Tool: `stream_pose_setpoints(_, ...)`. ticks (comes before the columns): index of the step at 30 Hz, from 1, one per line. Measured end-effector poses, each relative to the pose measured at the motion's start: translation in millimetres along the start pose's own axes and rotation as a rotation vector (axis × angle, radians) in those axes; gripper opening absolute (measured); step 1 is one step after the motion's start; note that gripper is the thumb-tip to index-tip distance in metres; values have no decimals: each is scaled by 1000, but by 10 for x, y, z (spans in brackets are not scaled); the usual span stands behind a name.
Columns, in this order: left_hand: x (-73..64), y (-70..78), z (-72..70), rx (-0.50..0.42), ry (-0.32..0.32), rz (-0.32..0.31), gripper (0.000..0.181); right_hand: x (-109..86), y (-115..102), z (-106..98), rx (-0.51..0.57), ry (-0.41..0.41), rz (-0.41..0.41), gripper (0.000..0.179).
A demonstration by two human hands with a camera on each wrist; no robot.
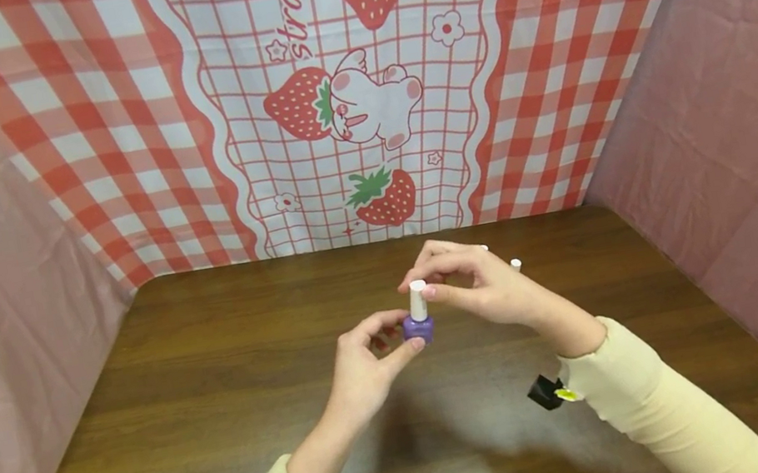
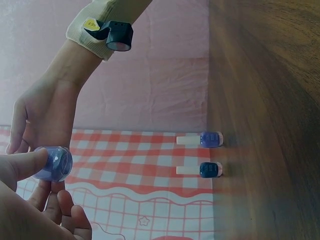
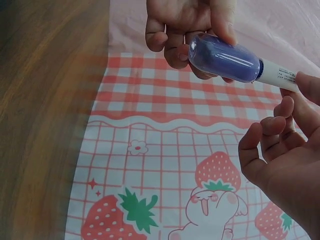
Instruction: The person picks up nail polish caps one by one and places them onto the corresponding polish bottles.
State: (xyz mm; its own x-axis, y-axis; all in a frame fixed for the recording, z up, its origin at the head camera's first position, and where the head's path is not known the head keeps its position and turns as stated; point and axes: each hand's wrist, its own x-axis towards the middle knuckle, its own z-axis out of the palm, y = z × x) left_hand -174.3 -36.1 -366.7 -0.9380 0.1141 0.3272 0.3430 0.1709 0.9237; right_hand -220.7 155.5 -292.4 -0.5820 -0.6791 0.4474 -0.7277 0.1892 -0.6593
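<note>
A nail polish bottle (image 1: 418, 329) with purple polish and a white cap (image 1: 418, 302) is held up above the table, a little tilted. My left hand (image 1: 365, 366) pinches its glass body between thumb and fingers. At the cap, my right hand (image 1: 482, 286) grips with thumb and fingertips. In the right wrist view the purple bottle (image 3: 227, 57) lies slantwise, with printed text on its cap (image 3: 277, 76); the cap sits against the bottle's neck. The left wrist view shows the bottle's base (image 2: 56, 164) under the left thumb.
Two more nail polish bottles stand on the wooden table (image 1: 225, 399): a purple one (image 2: 211, 139) and a dark teal one (image 2: 210, 170), both white-capped. In the head view the right hand mostly hides them. A strawberry-print cloth (image 1: 356, 105) hangs behind, with pink cloth (image 1: 740, 80) at the sides.
</note>
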Motion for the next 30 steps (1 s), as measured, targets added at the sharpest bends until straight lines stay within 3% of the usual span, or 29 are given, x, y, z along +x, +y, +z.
stream_pose_setpoints(16,3,-1,-6,4,1,-3,26,53,37,43,-75,95,-34,12)
stream_pose_setpoints(30,-2,14,1,1,-4,2,27,51,56,58,-47,123,-7,15)
